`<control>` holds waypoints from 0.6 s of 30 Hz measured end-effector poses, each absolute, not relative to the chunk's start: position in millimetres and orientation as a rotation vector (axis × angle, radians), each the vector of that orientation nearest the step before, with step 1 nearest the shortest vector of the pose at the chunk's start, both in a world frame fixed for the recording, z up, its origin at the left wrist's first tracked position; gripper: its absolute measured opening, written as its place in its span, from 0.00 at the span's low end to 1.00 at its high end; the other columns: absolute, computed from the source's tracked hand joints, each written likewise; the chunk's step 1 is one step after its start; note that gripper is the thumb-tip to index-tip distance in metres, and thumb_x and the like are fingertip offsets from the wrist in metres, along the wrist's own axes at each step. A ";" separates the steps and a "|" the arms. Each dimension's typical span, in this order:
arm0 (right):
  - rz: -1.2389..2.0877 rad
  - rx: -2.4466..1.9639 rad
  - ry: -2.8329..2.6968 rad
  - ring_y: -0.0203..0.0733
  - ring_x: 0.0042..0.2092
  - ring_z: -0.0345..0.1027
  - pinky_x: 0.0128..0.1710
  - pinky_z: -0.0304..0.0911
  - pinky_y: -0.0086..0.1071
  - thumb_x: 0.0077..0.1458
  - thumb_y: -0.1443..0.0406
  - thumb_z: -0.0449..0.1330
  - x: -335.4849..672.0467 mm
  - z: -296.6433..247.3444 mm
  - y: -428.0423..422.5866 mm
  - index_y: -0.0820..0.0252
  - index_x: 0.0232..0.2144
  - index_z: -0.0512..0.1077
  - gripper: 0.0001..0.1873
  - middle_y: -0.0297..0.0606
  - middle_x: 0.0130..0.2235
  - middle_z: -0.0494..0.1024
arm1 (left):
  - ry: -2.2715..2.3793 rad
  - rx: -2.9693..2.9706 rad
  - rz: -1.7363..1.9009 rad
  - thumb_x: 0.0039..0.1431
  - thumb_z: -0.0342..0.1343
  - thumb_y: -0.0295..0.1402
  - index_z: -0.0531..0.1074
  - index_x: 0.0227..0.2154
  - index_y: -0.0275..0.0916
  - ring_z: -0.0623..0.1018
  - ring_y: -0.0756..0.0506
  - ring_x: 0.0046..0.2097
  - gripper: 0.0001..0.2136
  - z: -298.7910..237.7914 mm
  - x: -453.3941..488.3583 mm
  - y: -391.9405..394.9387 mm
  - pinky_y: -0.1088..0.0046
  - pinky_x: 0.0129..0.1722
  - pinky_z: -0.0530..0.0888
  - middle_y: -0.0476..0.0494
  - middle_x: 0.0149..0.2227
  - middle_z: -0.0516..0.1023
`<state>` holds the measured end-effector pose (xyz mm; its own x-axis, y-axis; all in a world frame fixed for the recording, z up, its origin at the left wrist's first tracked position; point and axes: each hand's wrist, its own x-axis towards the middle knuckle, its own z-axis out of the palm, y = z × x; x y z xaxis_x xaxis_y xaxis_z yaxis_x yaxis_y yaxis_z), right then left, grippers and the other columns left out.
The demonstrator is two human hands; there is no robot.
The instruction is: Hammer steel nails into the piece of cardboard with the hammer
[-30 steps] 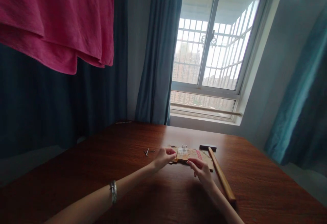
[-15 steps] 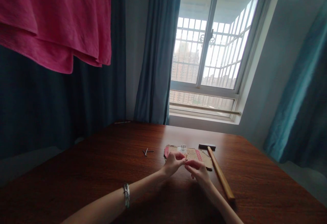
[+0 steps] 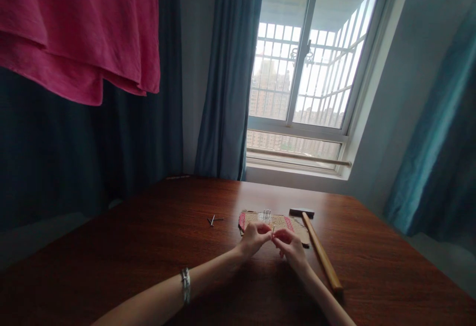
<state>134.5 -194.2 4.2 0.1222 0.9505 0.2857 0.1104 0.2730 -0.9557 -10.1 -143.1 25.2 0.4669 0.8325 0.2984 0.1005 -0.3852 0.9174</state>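
Note:
My left hand (image 3: pixel 256 239) and my right hand (image 3: pixel 292 246) meet at the fingertips over the near edge of a piece of cardboard (image 3: pixel 277 220) with pink and patterned bands. Between the pinched fingers a small thin nail (image 3: pixel 273 228) pokes up; its lower part is hidden. Both hands are closed on it. Just beyond them, several nails (image 3: pixel 267 214) stand upright at the far side of the cardboard. A hammer (image 3: pixel 320 249) with a wooden handle and dark head lies right of my right hand. Loose nails (image 3: pixel 212 220) lie crossed on the table to the left.
The brown wooden table (image 3: pixel 148 246) runs back to a blue curtain (image 3: pixel 225 117) and a barred window (image 3: pixel 297 68). A pink cloth (image 3: pixel 89 33) hangs at upper left. Another curtain (image 3: pixel 427 157) is at the right.
My hands have shifted very slightly to the right, and the nail between the fingertips now shows more clearly. The hammer and the cardboard stay where they were.

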 end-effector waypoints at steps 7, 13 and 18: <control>0.740 -1.169 -1.306 0.34 0.21 0.62 0.14 0.57 0.26 0.42 0.53 0.60 147.3 16.1 -186.2 0.62 0.31 0.71 0.19 0.37 0.25 0.74 | 0.852 1.896 0.977 0.49 0.53 0.43 0.74 0.27 0.34 0.70 0.50 0.25 0.15 16.9 -17.9 -129.5 0.76 0.25 0.65 0.44 0.25 0.74; 0.528 -1.309 -1.264 0.40 0.26 0.67 0.16 0.59 0.27 0.41 0.51 0.57 179.3 25.1 -143.9 0.65 0.33 0.72 0.23 0.42 0.28 0.76 | 0.908 1.861 1.011 0.50 0.52 0.43 0.73 0.24 0.32 0.70 0.49 0.27 0.16 -0.3 -27.3 -110.4 0.74 0.28 0.65 0.44 0.24 0.73; 0.476 -1.362 -1.350 0.42 0.25 0.69 0.19 0.61 0.30 0.41 0.53 0.56 176.0 20.0 -116.8 0.64 0.29 0.74 0.20 0.42 0.26 0.78 | 0.891 1.773 1.016 0.49 0.52 0.43 0.72 0.23 0.32 0.67 0.50 0.25 0.16 -6.1 -27.8 -105.9 0.74 0.26 0.64 0.45 0.22 0.71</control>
